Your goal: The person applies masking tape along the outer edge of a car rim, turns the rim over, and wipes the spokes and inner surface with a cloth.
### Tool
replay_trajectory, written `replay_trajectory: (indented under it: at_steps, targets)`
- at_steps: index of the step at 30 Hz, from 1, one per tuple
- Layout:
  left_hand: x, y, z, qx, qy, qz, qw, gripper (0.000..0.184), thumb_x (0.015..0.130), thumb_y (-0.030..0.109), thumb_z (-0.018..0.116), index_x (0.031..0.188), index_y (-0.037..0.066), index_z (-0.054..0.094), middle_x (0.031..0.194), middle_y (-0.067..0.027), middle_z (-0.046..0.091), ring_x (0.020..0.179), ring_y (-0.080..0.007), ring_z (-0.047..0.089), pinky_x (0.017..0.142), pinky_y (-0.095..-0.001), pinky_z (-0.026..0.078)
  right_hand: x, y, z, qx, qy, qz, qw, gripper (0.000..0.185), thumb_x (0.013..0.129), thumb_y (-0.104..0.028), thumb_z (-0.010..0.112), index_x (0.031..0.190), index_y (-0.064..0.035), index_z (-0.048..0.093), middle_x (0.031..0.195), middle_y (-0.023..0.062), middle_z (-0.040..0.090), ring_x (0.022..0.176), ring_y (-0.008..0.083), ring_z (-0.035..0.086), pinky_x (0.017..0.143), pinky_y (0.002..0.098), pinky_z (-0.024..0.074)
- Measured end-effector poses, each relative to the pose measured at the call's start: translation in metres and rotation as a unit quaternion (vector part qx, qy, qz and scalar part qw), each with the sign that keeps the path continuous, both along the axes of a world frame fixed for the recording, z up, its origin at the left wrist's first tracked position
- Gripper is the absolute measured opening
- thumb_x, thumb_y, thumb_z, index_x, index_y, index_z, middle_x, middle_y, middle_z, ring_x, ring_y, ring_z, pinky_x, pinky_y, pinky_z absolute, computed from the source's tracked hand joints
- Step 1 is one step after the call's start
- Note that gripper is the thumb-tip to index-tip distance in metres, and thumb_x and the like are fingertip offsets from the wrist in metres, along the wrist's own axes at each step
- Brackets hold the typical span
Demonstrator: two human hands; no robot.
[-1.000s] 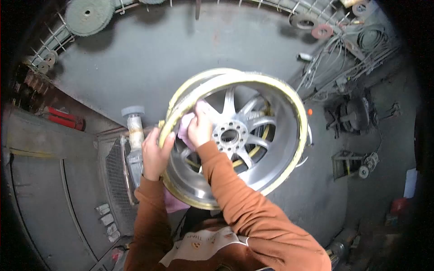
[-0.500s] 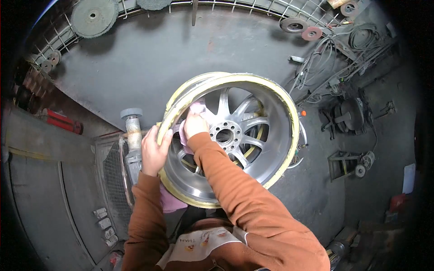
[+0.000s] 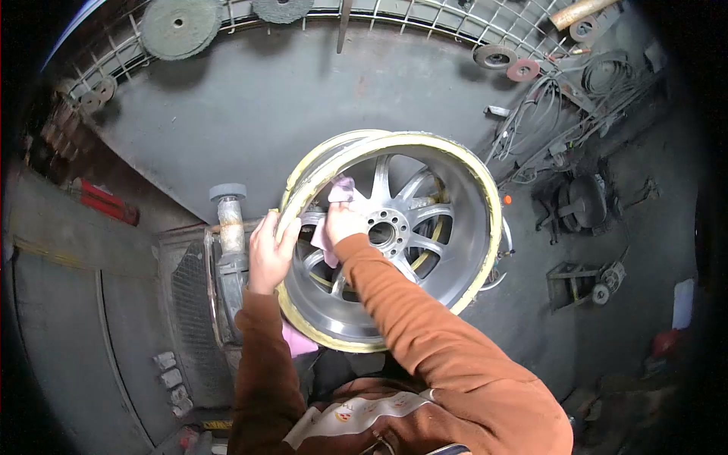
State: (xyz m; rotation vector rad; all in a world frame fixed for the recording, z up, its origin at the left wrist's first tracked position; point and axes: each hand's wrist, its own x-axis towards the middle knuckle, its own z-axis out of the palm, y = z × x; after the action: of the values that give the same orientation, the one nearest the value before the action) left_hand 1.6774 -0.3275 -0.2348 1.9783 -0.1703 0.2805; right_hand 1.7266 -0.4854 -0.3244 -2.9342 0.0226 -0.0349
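While the left hand [image 3: 271, 255] grips the wheel [image 3: 422, 216] by its edge at nine o'clock, thumb and fingers straddling it | right hand [image 3: 346, 221] lies on pink cloth [image 3: 342, 189] inside, towards ten o'clock; fingers hidden, pose cannot be told | wheel mid-view | second cloth [image 3: 299, 340] at seven o'clock

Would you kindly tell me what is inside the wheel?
Inside the wheel are spokes and the right hand with a pink cloth. Whatever lies directly beneath hand, cloth and sleeve is covered and cannot be seen.
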Motion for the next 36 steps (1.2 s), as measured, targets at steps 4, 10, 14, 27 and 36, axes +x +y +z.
replay_trajectory:
  at_steps: [4,10,14,27,36]
  targets:
    - [0.004,0.003,-0.005,0.024,0.011,0.011,1.0,0.032,0.086,0.028,0.061,0.085,-0.003,0.052,0.075,-0.0196,0.054,0.072,-0.0343,0.054,0.067,-0.0396,0.043,-0.01,-0.033,0.046,-0.139,0.112,0.111,0.978,0.025,0.083,-0.013,0.052,0.103,-0.0003,0.062,0.095,0.0144,0.066,0.091,0.0264,0.065,0.077,0.0358,0.0526]
    - [-0.001,0.003,-0.014,0.014,0.037,0.034,0.999,0.039,0.086,0.033,0.063,0.088,-0.004,0.052,0.073,-0.0135,0.053,0.071,-0.0155,0.048,0.067,-0.0319,0.043,0.003,-0.037,0.037,-0.147,-0.033,0.231,0.961,0.027,0.088,-0.015,0.042,0.102,-0.0007,0.06,0.101,0.0162,0.064,0.098,0.0303,0.061,0.078,0.0426,0.0513]
    - [-0.005,0.002,-0.008,0.028,0.019,0.06,0.998,0.042,0.084,0.037,0.063,0.088,-0.003,0.053,0.076,-0.0179,0.055,0.07,-0.0251,0.052,0.069,-0.0356,0.044,0.017,-0.04,0.013,-0.117,-0.022,0.225,0.967,0.033,0.091,-0.02,0.034,0.101,-0.0019,0.061,0.097,0.0185,0.065,0.093,0.0319,0.062,0.08,0.0447,0.0501]
    - [-0.003,0.002,-0.014,-0.031,0.067,0.065,0.995,0.047,0.08,0.045,0.064,0.09,-0.001,0.057,0.081,-0.0164,0.062,0.074,-0.0219,0.056,0.072,-0.0361,0.045,0.024,-0.044,0.047,0.299,0.001,0.085,0.95,0.036,0.086,-0.013,0.042,0.118,-0.0042,0.056,0.096,0.0278,0.062,0.093,0.0385,0.062,0.084,0.0463,0.0473]
    - [0.003,0.007,-0.028,-0.143,0.086,0.013,0.986,0.041,0.081,0.041,0.066,0.084,0.001,0.057,0.073,-0.0076,0.058,0.069,-0.0118,0.049,0.065,-0.0303,0.042,-0.004,0.027,-0.008,0.325,-0.07,0.04,0.942,0.046,0.08,-0.006,0.044,0.125,0.0021,0.048,0.115,0.0287,0.056,0.11,0.0394,0.053,0.096,0.0413,0.0398]
